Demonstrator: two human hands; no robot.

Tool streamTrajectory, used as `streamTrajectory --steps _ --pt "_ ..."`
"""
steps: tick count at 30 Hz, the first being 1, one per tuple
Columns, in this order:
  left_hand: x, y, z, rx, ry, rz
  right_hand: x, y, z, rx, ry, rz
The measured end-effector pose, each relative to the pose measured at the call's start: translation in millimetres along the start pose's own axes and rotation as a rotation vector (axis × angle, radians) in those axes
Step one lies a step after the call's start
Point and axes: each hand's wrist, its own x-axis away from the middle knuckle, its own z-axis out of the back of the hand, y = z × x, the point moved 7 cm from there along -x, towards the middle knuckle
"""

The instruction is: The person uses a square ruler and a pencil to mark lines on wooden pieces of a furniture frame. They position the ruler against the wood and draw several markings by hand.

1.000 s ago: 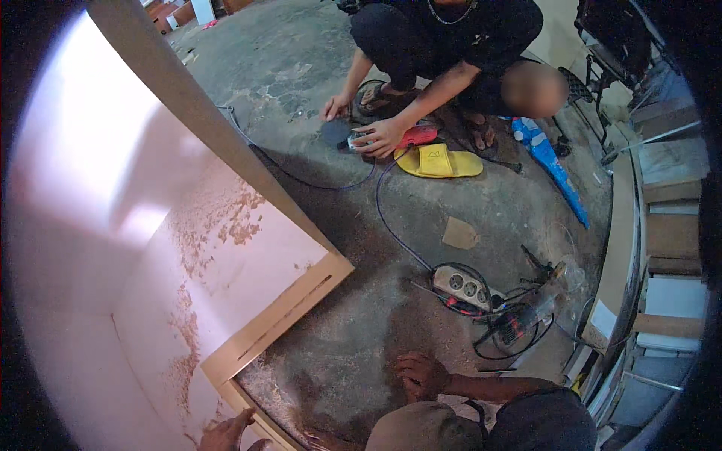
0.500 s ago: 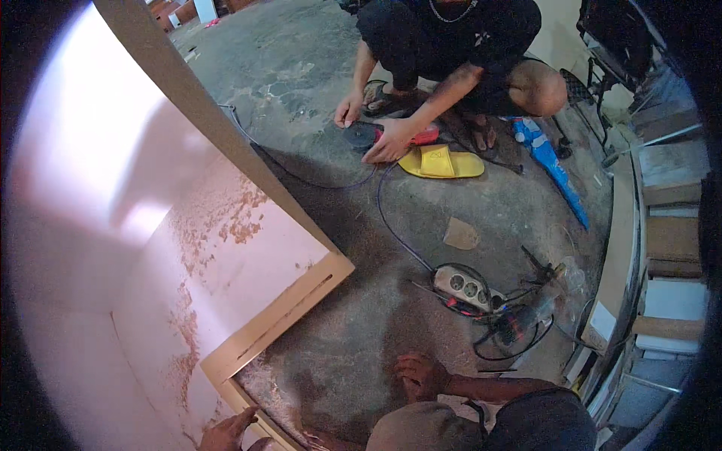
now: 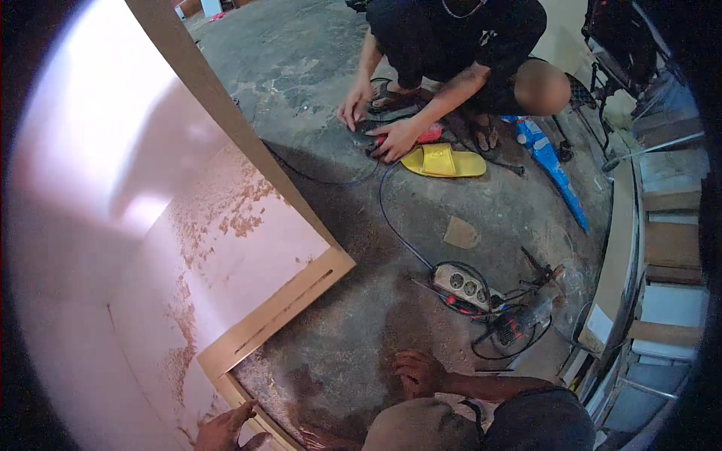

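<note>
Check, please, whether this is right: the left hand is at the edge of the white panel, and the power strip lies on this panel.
Not quite: the head view shows the power strip on the floor, not on the white panel. The left hand is indeed at its edge.

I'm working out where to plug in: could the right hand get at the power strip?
Probably yes: floor shows between the right hand and the power strip, and its sockets face up.

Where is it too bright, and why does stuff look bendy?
In the head view, glare washes out the upper part of the white panel; in that same head view, the fisheye lens curves the long board at right and leaves dark corners.
</note>
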Motion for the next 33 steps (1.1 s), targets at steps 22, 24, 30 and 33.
streamTrajectory --steps 22,24,30,33 --pt "-0.7 -0.3 0.9 0.073 0.007 0.003 -1.5 -1.7 1.5 0.009 -0.012 0.02" --pt "-3.0 1.3 0.4 0.065 -0.003 0.009 -0.6 -2.5 2.5 0.016 -0.006 0.03" --pt "-1.3 1.2 -0.2 0.099 0.066 -0.111 -0.4 -3.0 3.8 0.006 -0.01 0.036" --pt "-1.7 3.7 -0.4 0.087 0.025 -0.045 9.3 9.7 -7.7 -0.035 0.027 0.049"
